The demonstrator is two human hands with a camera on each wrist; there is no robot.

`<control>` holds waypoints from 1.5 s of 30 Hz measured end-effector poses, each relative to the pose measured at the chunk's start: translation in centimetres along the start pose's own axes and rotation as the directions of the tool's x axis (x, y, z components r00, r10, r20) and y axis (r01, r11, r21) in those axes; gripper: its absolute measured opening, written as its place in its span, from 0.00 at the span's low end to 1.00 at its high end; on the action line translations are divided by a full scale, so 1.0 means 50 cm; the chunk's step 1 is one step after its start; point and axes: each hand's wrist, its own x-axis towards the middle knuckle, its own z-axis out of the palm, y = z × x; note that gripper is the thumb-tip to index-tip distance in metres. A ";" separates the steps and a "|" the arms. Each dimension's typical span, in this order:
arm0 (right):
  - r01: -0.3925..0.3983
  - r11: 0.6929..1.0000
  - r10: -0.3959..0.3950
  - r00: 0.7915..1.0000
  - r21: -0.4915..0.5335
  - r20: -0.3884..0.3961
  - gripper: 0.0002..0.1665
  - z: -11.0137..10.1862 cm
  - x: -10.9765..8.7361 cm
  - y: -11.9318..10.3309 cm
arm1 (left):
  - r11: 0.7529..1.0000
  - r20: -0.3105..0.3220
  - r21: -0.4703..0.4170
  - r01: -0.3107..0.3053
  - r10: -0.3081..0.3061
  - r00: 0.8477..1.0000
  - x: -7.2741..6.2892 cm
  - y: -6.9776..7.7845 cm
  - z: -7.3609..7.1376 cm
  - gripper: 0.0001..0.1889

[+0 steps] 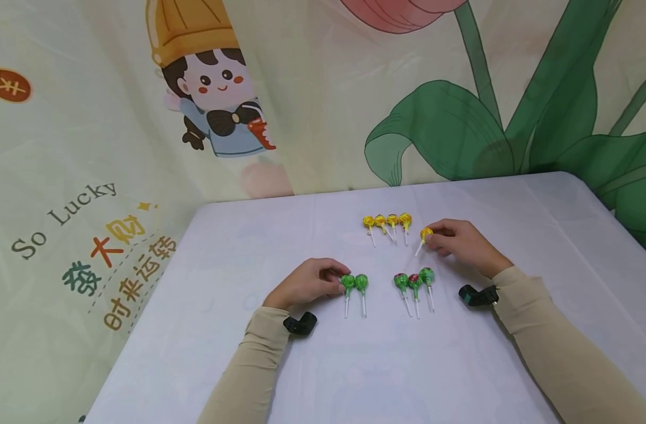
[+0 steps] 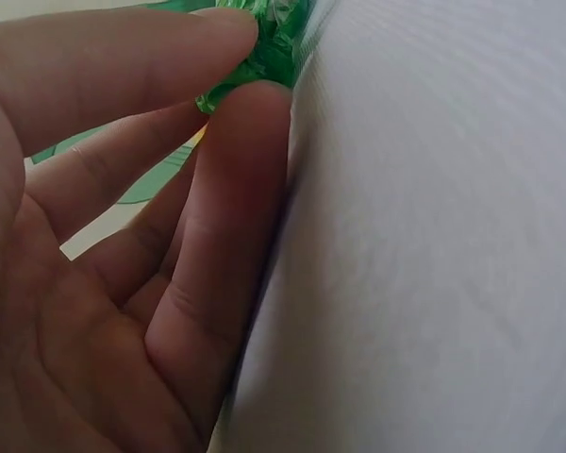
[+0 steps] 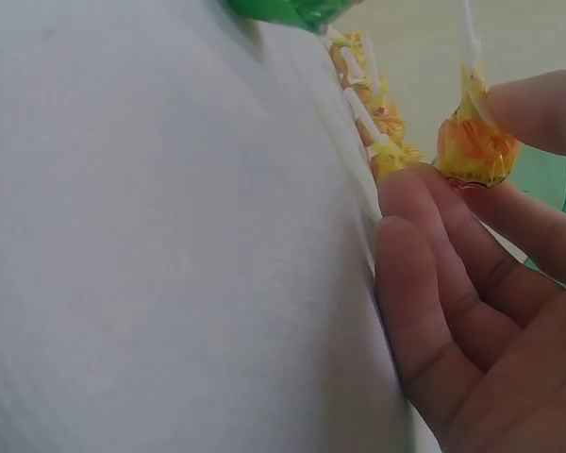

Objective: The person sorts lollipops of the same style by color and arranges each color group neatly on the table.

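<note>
A yellow-wrapped lollipop [image 1: 426, 234] is pinched by its head between the thumb and fingers of my right hand [image 1: 464, 241]. The right wrist view shows this yellow lollipop [image 3: 474, 149] with its white stick pointing up in that picture. My left hand [image 1: 308, 284] pinches the head of a green lollipop [image 1: 347, 281], its stick towards me. Close up, the green wrapper [image 2: 275, 52] sits between thumb and finger, partly hidden by them. A second green lollipop [image 1: 361, 283] lies right beside it.
Several yellow lollipops [image 1: 380, 221] lie in a row at the back, left of my right hand. Three lollipops in green and red wrappers [image 1: 415, 281] lie nearer, right of the green pair. All rest on a white-covered table [image 1: 397, 365] against a printed backdrop [image 1: 312, 100].
</note>
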 end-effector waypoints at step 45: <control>-0.075 0.995 0.075 0.997 0.060 -0.009 0.27 -0.017 0.103 0.012 | 0.997 0.011 -0.071 -0.022 0.023 1.000 0.011 -0.025 0.001 0.18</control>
